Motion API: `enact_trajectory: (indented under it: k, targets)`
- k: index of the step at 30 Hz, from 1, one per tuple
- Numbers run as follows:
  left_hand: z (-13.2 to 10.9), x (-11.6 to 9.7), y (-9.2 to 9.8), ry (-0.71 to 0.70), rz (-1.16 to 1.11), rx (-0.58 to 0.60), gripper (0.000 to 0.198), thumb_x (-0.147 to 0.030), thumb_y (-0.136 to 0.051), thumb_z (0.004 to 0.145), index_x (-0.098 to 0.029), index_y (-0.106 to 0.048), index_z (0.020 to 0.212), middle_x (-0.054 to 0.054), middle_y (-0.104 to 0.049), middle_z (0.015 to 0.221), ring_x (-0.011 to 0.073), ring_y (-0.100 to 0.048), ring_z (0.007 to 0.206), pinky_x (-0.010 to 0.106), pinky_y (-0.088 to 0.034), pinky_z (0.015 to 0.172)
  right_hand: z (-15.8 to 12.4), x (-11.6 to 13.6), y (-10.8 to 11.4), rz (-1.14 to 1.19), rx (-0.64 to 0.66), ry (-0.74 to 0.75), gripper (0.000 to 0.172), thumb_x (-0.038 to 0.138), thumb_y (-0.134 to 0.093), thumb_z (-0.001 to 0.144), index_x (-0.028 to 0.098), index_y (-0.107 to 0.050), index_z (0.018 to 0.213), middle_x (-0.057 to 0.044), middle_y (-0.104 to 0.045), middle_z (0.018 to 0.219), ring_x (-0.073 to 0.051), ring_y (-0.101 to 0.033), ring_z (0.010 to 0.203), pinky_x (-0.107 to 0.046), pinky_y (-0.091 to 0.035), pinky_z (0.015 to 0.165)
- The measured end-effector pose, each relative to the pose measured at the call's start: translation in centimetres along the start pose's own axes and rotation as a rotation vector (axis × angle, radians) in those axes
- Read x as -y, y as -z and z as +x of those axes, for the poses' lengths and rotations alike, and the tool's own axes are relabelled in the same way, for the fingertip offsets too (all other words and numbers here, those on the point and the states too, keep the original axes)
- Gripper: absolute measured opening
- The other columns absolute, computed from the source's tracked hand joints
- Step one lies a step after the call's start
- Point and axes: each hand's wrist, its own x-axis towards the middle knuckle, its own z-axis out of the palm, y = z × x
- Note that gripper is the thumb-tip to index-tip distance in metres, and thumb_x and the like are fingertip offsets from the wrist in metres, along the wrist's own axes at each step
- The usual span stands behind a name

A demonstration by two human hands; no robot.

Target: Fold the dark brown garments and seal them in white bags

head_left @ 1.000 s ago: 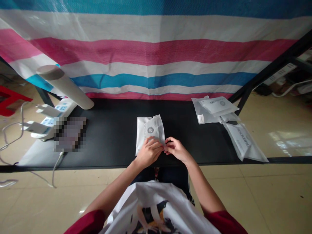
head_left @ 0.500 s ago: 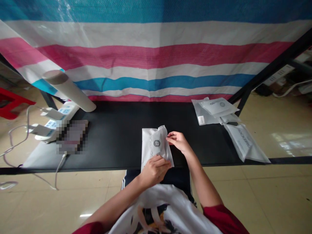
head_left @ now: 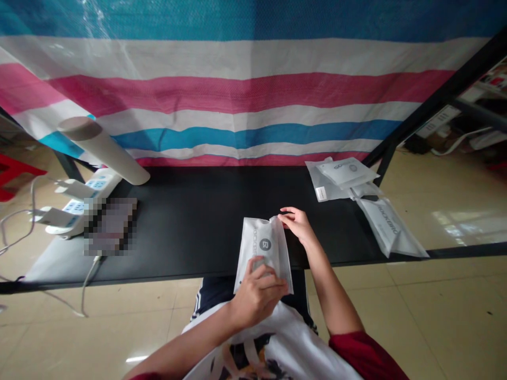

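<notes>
While clenched in the left hand (head_left: 257, 295), fingers wrapped closed around its lower part, a white plastic pouch (head_left: 263, 250) with a round grey logo and grey lettering: nearly upright, tilted slightly, its lower end out past the near edge of the black worktop (head_left: 198, 248), above the lap. Just off its upper right corner, the right hand (head_left: 298, 224), open, with loosely curled fingers (head_left: 285, 212) resting on the worktop's dark surface or just above it; contact with the pouch impossible to tell. Toward the worktop's far right corner, a stack of matching pouches (head_left: 340, 177), and just nearer, one more pouch (head_left: 388, 227) lying aslant, close to the right end. At the left end, a flat object (head_left: 111, 227), too pixelated to identify, right beside a white power strip (head_left: 97, 184) with white plug adapters (head_left: 75, 190). Behind the strip, a cream tube (head_left: 103, 150), tilted, against a backdrop of a blue, white and pink striped tarpaulin (head_left: 253, 95). Below, a white cable (head_left: 89, 282) trailing over the near edge toward the tiled floor (head_left: 435, 306).
</notes>
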Motion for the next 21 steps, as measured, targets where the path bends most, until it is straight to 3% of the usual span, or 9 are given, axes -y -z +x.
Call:
enact_trajectory:
  k: [2,4,6,8,10,14,18,21]
  targets:
    - [0.6,0.4,-0.4,0.053,-0.012,-0.02,0.016,-0.024,-0.058,0.094,-0.03,-0.073,0.096,-0.003,-0.076,0.09,0.0182,-0.063,0.094,0.058,-0.026,0.117,-1.6,-0.4,-0.2,-0.036,-0.007,-0.019,0.058,0.049,-0.079,0.067,0.018,-0.062,0.112,-0.001,-0.07,0.072,-0.017,-0.065,0.061,-0.028,-0.053,0.053]
    - [1.4,0.6,-0.8,0.095,-0.025,-0.023,0.017,-0.026,-0.057,0.095,-0.03,-0.073,0.096,-0.003,-0.076,0.092,0.019,-0.063,0.098,0.06,-0.018,0.12,-3.7,-1.0,-0.4,-0.069,0.074,-0.056,0.058,0.051,-0.076,0.071,0.018,-0.062,0.116,-0.003,-0.072,0.077,-0.019,-0.067,0.065,-0.028,-0.052,0.053]
    - [2.4,0.6,-1.0,0.109,-0.055,-0.013,0.016,-0.033,-0.058,0.094,-0.027,-0.072,0.099,-0.001,-0.076,0.094,0.0196,-0.064,0.099,0.059,-0.019,0.12,-5.7,-1.7,0.1,-0.095,0.188,-0.049,0.047,0.05,-0.075,0.073,0.016,-0.068,0.105,-0.007,-0.075,0.085,-0.022,-0.069,0.073,-0.031,-0.054,0.062]
    - [3.3,0.6,-0.7,0.089,-0.113,0.02,0.023,-0.04,-0.06,0.093,-0.023,-0.07,0.104,0.003,-0.075,0.099,0.0202,-0.065,0.1,0.054,-0.029,0.118,-7.2,-2.4,1.8,-0.117,0.18,-0.022,0.043,0.051,-0.073,0.075,0.015,-0.07,0.098,-0.011,-0.076,0.091,-0.025,-0.071,0.08,-0.035,-0.055,0.07]
    - [3.9,0.8,0.2,0.068,-0.165,0.053,0.028,-0.041,-0.059,0.092,-0.02,-0.067,0.109,0.007,-0.073,0.104,0.0206,-0.064,0.101,0.048,-0.038,0.113,-8.0,-3.0,4.8,-0.166,0.022,0.007,0.046,0.053,-0.07,0.076,0.015,-0.069,0.102,-0.013,-0.076,0.098,-0.028,-0.072,0.086,-0.037,-0.055,0.075]
    - [3.6,3.2,2.9,0.163,-0.151,0.016,0.025,-0.031,-0.047,0.098,-0.019,-0.066,0.11,0.009,-0.069,0.11,0.0207,-0.062,0.105,0.042,-0.045,0.102,-7.8,-3.3,13.3,-0.416,-0.308,0.091,0.046,0.052,-0.066,0.075,0.016,-0.07,0.103,-0.016,-0.076,0.101,-0.03,-0.071,0.09,-0.039,-0.054,0.078]
    - [2.0,7.1,5.9,0.317,-0.051,-0.017,0.031,-0.027,-0.038,0.101,-0.02,-0.066,0.111,0.008,-0.067,0.115,0.0215,-0.059,0.109,0.039,-0.046,0.097,-6.5,-1.8,20.6,-0.698,-0.388,0.111,0.042,0.046,-0.062,0.076,0.015,-0.072,0.102,-0.015,-0.077,0.098,-0.029,-0.071,0.087,-0.039,-0.053,0.077]
    - [0.5,9.7,7.6,0.387,0.031,-0.034,0.033,-0.03,-0.036,0.101,-0.019,-0.066,0.11,0.008,-0.067,0.113,0.0217,-0.06,0.107,0.038,-0.046,0.096,-5.5,0.3,23.2,-0.908,-0.5,0.052,0.04,0.041,-0.062,0.076,0.015,-0.073,0.104,-0.014,-0.077,0.093,-0.03,-0.071,0.083,-0.04,-0.053,0.075]
